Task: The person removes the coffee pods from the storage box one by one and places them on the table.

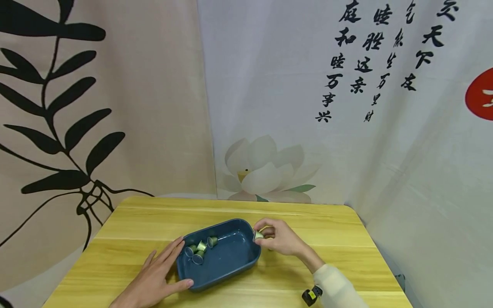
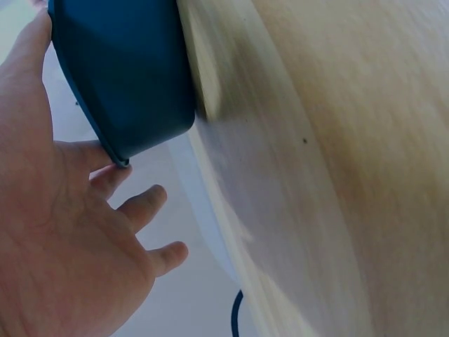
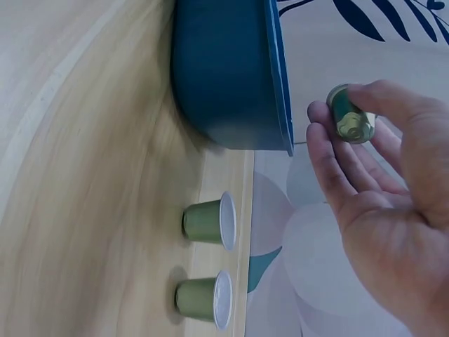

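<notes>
My right hand [image 1: 281,236] pinches a green coffee capsule [image 1: 258,235] between thumb and fingertips, over the right end of a dark blue rectangular dish [image 1: 236,252]. In the right wrist view the held capsule [image 3: 351,116] shows its rounded base, higher than the dish rim. My left hand [image 1: 155,276] steadies the dish's left end, with straight fingers along the left rim and the thumb at the near edge. From the left wrist, fingertips [image 2: 112,172] touch the rim from outside. Several green capsules [image 1: 198,257] lie loosely inside the dish, toward its left end.
Two more green capsules [image 3: 208,222] stand on the wooden table [image 1: 308,226] beside the dish, pale lids up. They are mostly hidden by the right hand in the head view. A printed curtain [image 1: 269,107] hangs behind the table's far edge.
</notes>
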The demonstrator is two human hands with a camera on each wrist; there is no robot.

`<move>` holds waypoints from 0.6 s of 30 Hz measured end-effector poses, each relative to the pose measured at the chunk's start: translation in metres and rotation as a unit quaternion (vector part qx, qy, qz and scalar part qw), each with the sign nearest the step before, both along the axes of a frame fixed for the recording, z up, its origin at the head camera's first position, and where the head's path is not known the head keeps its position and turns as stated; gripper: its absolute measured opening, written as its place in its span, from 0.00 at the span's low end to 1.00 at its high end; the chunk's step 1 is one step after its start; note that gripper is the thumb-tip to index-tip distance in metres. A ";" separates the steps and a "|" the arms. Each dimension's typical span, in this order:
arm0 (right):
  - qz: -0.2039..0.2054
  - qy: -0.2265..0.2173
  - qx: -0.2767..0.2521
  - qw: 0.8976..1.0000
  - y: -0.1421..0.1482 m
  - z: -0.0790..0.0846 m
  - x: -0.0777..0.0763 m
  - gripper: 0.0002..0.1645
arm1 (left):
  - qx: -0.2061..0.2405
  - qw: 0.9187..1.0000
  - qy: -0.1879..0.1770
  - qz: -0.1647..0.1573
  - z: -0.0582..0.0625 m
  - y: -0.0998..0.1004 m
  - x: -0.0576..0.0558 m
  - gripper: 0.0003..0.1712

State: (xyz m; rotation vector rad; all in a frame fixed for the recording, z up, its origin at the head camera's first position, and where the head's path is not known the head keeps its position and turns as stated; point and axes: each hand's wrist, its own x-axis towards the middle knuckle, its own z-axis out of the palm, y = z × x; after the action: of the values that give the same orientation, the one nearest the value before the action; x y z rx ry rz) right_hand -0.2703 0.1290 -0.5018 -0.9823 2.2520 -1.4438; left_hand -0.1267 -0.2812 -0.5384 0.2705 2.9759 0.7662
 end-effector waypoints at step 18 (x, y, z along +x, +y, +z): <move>-0.061 0.044 -0.005 0.997 0.022 0.001 0.001 0.15 | -0.004 1.000 -0.001 -0.001 -0.001 0.000 -0.001 0.68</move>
State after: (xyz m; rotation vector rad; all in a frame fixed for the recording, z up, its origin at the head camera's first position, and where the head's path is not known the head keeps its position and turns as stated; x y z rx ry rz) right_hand -0.2688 0.1506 -0.5005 -0.9436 2.4076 -1.4892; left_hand -0.1275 -0.2814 -0.5389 0.2709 2.9750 0.7533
